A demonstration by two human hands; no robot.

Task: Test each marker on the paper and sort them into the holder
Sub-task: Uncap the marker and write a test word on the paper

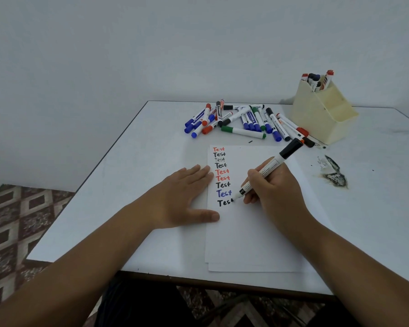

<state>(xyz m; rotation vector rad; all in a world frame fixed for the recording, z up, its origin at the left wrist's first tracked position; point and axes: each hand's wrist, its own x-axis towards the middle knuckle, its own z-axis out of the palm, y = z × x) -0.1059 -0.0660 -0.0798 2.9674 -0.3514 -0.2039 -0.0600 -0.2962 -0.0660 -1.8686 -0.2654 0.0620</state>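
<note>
My right hand grips a black marker with its cap stuck on the back end, and the tip touches the white paper at the end of a black "Tes". Above it runs a column of red, black and blue "Test" words. Flat on the paper's left edge lies my left hand, fingers straight. A pile of loose markers lies beyond the paper. The cream holder at the back right has several markers standing in its rear compartment.
The white table has a dark burnt stain to the right of the paper. Its left edge drops to a patterned floor. A plain wall stands behind. A second sheet shows under the paper's lower edge.
</note>
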